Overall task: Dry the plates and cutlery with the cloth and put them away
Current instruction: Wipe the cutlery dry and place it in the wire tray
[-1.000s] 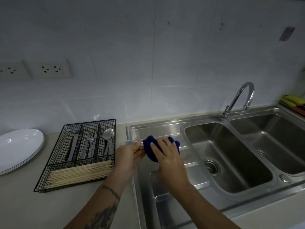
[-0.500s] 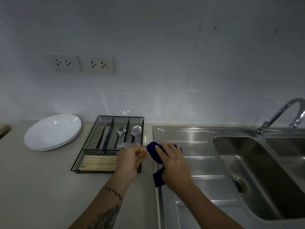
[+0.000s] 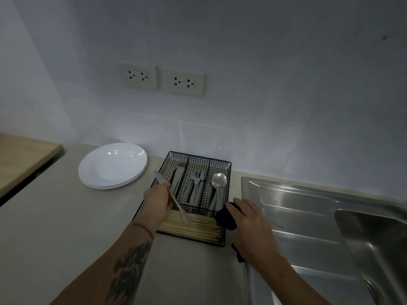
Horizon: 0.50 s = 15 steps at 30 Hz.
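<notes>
Standing over a pale, smooth counter (image 3: pixel 55 227), I see one brushed steel sink (image 3: pixel 330 216) at my right, its drainboard ribbed and shiny. One stack of round white plates (image 3: pixel 112 165) sits to the left by the wall; I count three rims, glossy and shallow. Just beside it on the right stands one black wire-mesh cutlery tray (image 3: pixel 198 158), rectangular, with three long compartments at the back and one crosswise at the front. The left compartment holds flat steel knives (image 3: pixel 178 176), the middle several forks (image 3: pixel 197 179), the right spoons (image 3: pixel 218 180) with rounded bowls; exact counts I cannot tell. The front compartment holds a bundle of pale wooden chopsticks (image 3: pixel 193 228) lying sideways. Two beige double wall sockets (image 3: pixel 161 78) sit side by side above.

My left hand (image 3: pixel 157 200) has its grip curled round the middle of one steel knife (image 3: pixel 176 200); the blade end pokes out up-left past my knuckles, the other end slants down over the chopsticks. My right hand (image 3: pixel 251 221) grips one bunched dark blue cloth (image 3: pixel 225 219) at the tray's near right corner, apart from the knife.
</notes>
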Tool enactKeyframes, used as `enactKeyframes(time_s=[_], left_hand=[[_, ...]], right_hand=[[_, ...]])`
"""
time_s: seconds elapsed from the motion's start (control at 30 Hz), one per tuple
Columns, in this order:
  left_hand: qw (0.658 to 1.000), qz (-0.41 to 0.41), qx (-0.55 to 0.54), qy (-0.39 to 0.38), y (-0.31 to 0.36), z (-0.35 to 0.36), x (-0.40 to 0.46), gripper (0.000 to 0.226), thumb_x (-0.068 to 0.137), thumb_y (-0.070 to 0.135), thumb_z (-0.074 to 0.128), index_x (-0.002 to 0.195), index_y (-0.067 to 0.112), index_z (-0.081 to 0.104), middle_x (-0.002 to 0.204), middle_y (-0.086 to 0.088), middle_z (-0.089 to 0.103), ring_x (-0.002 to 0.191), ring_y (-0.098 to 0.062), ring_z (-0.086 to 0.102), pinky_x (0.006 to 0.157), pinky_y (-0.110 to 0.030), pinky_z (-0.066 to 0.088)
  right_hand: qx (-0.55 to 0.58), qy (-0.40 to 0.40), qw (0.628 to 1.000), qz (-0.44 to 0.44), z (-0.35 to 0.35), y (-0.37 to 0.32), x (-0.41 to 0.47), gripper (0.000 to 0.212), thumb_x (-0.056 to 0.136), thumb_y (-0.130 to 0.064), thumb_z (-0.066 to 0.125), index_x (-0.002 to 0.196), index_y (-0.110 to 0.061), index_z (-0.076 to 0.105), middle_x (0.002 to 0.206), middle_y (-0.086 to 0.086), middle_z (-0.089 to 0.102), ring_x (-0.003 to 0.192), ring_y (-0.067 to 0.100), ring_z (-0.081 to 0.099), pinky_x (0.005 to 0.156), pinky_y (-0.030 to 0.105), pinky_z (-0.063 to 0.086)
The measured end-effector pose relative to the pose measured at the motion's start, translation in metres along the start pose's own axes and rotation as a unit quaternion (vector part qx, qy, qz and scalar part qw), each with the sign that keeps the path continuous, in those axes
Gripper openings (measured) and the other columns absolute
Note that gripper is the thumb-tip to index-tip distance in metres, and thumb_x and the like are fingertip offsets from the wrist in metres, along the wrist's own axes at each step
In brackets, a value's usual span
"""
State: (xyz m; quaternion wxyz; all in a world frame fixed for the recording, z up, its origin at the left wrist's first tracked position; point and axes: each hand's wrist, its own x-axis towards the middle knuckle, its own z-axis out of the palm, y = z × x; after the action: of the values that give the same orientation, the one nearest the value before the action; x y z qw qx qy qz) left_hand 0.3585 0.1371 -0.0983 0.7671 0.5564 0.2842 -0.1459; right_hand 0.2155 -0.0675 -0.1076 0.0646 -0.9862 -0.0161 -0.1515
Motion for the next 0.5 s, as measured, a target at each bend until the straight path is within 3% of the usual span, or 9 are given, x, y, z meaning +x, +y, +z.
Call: enactKeyframes(time_s=[0.13,0.23,0.33,0.4,0.5], left_hand=[[0.996,0.006,0.09,0.01,0.027,-0.002,0.053,0.018,0.081,0.024,0.062,0.074,0.007,0.065,0.063,-0.011,0.055,0.056,-0.023,0.051,0.055,-0.032,0.045],[0.988,0.003,0.151,0.015,0.033,0.004,0.109,0.026,0.068,0.028,0.065,0.082,0.007,0.07,0.075,-0.012,0.061,0.067,-0.024,0.054,0.064,-0.041,0.047],[0.979,0.012,0.203,0.017,0.047,0.022,0.106,0.015,0.079,0.016,0.051,0.072,0.007,0.06,0.068,-0.014,0.053,0.059,-0.022,0.048,0.057,-0.033,0.039],[0.97,0.038,0.239,0.033,0.049,0.031,0.103,0.022,0.085,0.01,0.042,0.065,0.006,0.051,0.062,-0.011,0.046,0.056,-0.02,0.043,0.055,-0.03,0.032],[0.947,0.081,0.309,0.035,0.045,0.04,0.106,0.026,0.091,0.013,0.045,0.068,0.004,0.054,0.067,-0.011,0.053,0.059,-0.023,0.049,0.057,-0.028,0.035]], right_hand=[[0.011,-0.018,1.0,0.017,0.012,0.002,0.017,0.084,0.032,-0.001,0.085,0.112,-0.014,0.067,0.115,0.006,0.064,0.106,0.032,0.06,0.082,0.044,0.056],[0.025,-0.029,0.999,0.031,0.02,0.005,0.027,0.079,0.036,-0.002,0.083,0.112,-0.016,0.067,0.115,0.004,0.064,0.105,0.031,0.061,0.08,0.042,0.057],[0.039,-0.033,0.998,0.048,0.026,0.007,0.036,0.076,0.042,-0.002,0.081,0.115,-0.018,0.065,0.118,0.002,0.062,0.11,0.031,0.059,0.082,0.041,0.056],[0.047,-0.032,0.997,0.052,0.03,0.007,0.041,0.076,0.048,0.0,0.077,0.12,-0.019,0.062,0.123,0.001,0.059,0.116,0.03,0.055,0.086,0.042,0.055],[0.056,-0.029,0.996,0.056,0.036,0.008,0.045,0.078,0.051,0.005,0.071,0.124,-0.019,0.06,0.127,0.002,0.057,0.12,0.03,0.052,0.091,0.043,0.053]])
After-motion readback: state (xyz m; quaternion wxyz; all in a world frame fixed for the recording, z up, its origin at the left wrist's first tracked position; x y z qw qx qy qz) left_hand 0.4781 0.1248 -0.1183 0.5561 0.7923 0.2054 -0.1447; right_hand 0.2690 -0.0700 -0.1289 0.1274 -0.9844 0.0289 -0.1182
